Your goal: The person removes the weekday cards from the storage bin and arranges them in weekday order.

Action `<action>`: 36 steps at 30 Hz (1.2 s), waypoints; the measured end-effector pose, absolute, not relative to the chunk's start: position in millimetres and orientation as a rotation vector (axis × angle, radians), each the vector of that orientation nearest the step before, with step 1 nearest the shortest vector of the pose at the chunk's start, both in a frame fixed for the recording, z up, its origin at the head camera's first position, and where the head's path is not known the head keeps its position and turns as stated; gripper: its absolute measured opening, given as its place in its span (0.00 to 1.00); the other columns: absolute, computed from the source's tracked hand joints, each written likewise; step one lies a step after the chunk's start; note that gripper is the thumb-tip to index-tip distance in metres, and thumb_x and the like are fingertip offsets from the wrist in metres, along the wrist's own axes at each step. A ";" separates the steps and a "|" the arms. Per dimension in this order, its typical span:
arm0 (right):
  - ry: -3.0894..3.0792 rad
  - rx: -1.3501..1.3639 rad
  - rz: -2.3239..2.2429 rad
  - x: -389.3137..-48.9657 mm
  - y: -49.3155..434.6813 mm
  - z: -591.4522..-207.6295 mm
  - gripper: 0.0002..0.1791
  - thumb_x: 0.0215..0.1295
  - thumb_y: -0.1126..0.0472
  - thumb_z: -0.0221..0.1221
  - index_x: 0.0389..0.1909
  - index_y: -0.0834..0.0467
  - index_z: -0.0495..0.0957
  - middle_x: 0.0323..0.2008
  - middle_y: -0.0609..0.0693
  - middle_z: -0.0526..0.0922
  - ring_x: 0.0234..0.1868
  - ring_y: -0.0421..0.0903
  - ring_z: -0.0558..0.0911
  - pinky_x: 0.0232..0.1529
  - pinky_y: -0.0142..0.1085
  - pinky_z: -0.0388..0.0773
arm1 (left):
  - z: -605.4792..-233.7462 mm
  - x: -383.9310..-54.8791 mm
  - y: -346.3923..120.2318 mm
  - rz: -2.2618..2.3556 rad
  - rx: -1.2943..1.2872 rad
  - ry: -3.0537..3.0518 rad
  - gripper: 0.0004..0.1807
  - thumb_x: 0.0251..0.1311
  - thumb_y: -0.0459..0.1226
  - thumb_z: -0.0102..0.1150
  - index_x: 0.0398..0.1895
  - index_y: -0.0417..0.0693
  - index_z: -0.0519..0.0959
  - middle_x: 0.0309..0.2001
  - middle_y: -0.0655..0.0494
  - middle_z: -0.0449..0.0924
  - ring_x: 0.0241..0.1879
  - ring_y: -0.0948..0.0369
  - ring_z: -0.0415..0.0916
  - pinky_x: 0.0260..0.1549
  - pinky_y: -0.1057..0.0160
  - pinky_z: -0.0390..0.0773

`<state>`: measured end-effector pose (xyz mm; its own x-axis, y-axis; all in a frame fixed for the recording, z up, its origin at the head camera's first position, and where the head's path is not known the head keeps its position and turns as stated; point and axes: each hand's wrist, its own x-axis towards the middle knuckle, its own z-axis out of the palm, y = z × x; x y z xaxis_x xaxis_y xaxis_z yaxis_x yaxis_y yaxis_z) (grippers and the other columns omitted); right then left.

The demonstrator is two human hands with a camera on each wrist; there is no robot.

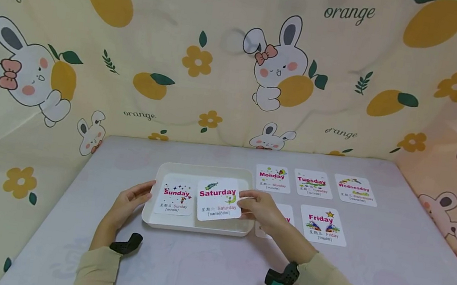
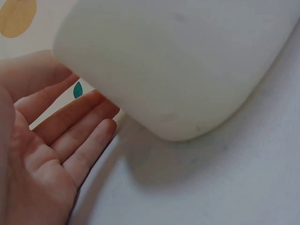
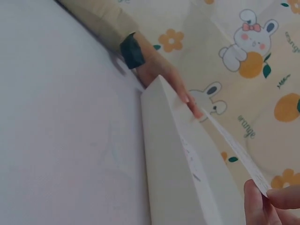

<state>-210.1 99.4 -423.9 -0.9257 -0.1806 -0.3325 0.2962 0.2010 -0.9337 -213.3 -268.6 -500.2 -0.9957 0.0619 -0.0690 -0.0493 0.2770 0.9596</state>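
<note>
A white Saturday card [image 1: 217,201] is pinched at its right edge by my right hand [image 1: 262,209], tilted above the right part of the white tray [image 1: 197,230]. In the right wrist view the card [image 3: 236,147] appears nearly edge-on, with fingertips [image 3: 283,197] at its near end. The Sunday card [image 1: 176,199] lies inside the tray's left part. My left hand [image 1: 127,203] touches the tray's left rim with fairly straight fingers. In the left wrist view, the left hand [image 2: 51,145] is beside the tray's corner [image 2: 178,108], palm showing.
Right of the tray, the Monday [image 1: 273,179], Tuesday [image 1: 313,184] and Wednesday [image 1: 356,190] cards form a back row. In front lie the Friday card [image 1: 323,225] and another card [image 1: 287,214], partly hidden by my right hand. A printed curtain [image 1: 231,64] stands behind the table [image 1: 200,271].
</note>
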 end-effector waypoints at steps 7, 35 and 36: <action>2.104 0.111 -1.767 -206.0 109.6 -420.5 0.20 0.64 0.68 0.56 0.57 0.68 0.73 0.37 0.52 0.85 0.33 0.39 0.81 0.33 0.26 0.81 | -499.9 -213.4 -268.3 1.854 0.027 2.433 0.31 0.65 0.45 0.57 0.69 0.42 0.65 0.72 0.45 0.64 0.52 0.88 0.68 0.51 0.87 0.68; 2.171 0.103 -1.623 -198.9 179.8 -414.2 0.24 0.67 0.62 0.55 0.61 0.70 0.68 0.44 0.54 0.85 0.35 0.38 0.81 0.36 0.27 0.80 | -500.0 -213.3 -268.1 1.866 0.008 2.429 0.30 0.66 0.42 0.56 0.68 0.42 0.66 0.72 0.44 0.63 0.52 0.88 0.68 0.51 0.87 0.68; 2.168 0.098 -1.627 -199.0 182.2 -413.3 0.25 0.67 0.63 0.55 0.61 0.70 0.68 0.44 0.53 0.85 0.35 0.38 0.81 0.36 0.27 0.80 | -499.8 -213.4 -268.1 1.870 0.009 2.428 0.29 0.66 0.42 0.56 0.68 0.42 0.66 0.72 0.44 0.63 0.52 0.88 0.68 0.51 0.87 0.68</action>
<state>-199.0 182.2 -413.3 -0.9067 -0.1943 -0.3744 0.3051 0.3106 -0.9002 -213.4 -268.1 -499.8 -0.9970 0.0517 -0.0575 -0.0424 0.2566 0.9656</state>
